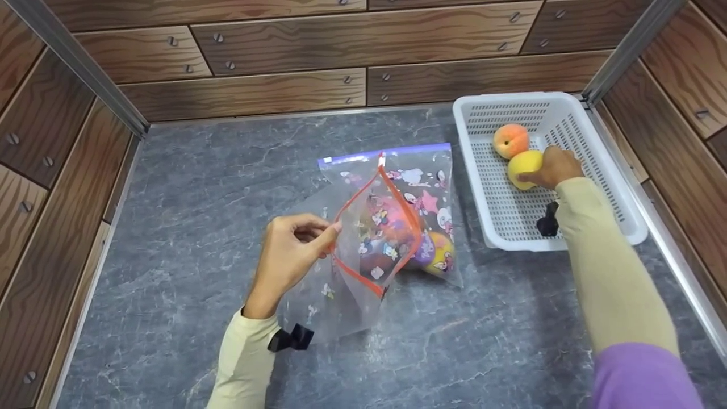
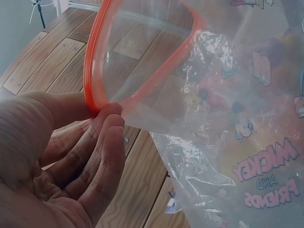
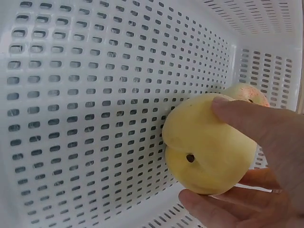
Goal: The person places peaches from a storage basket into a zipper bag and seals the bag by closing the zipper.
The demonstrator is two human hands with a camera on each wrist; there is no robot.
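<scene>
My left hand [image 1: 292,247] pinches the orange zip rim [image 2: 90,71] of a clear printed zip bag [image 1: 346,318], its mouth spread wide towards the head camera. Inside the white perforated basket [image 1: 476,187] on the right, my right hand [image 1: 559,167] grips a yellow peach [image 1: 522,168]. Thumb on one side and fingers on the other hold this peach [image 3: 204,137] in the right wrist view. An orange-red peach [image 1: 511,141] sits just behind it in the basket.
A second clear printed bag with a purple zip [image 1: 397,151] lies behind the orange-rimmed one. A yellow round item [image 1: 442,250] and reddish shapes show through the plastic. Wood-patterned walls [image 1: 363,40] with metal edges enclose the grey marbled surface [image 1: 199,187].
</scene>
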